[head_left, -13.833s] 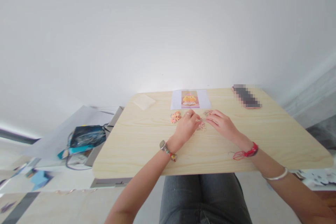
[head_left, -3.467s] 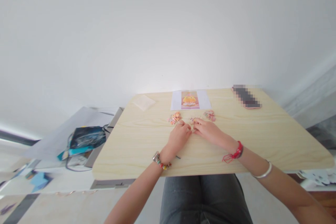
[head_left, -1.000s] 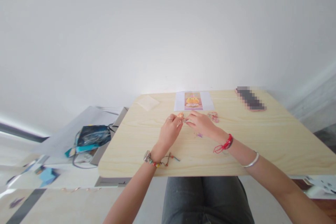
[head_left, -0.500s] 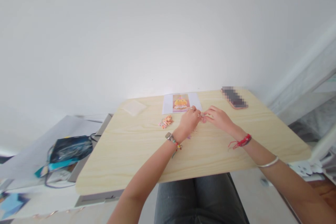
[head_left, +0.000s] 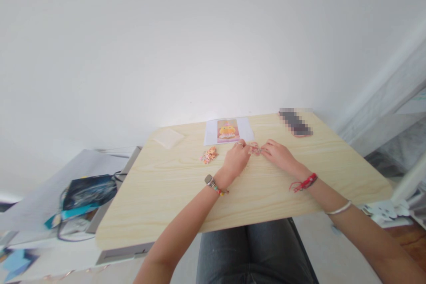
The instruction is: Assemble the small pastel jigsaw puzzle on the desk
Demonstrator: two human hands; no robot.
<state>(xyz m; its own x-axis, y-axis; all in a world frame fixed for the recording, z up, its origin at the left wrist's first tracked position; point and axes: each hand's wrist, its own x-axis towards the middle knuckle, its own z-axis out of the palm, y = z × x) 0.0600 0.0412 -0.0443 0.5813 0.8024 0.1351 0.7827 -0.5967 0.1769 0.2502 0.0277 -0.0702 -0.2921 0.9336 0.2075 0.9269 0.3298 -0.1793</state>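
Observation:
Between my hands lies a small pile of pinkish jigsaw pieces (head_left: 255,148) on the table. My left hand (head_left: 237,158) is at the left edge of that pile, palm down, its fingers curled and closed against the pieces. From the right, my right hand (head_left: 278,155) reaches in with thumb and fingers pinched together on the pile's edge. Which single pieces the fingers hold is too small to make out. A second pile of orange and pink jigsaw pieces (head_left: 209,155) lies left of my left hand. Behind it is a sheet with a picture of a yellow figure (head_left: 228,131).
A pale flat packet (head_left: 168,138) lies at the table's back left, and a phone (head_left: 296,123) at the back right. The wooden table (head_left: 156,204) stands against a white wall. A dark bag (head_left: 89,191) is to the left of the table.
My left hand has moved slightly left and down, and both hands sit lower, with more of the pinkish pile showing between them. The view has shifted slightly.

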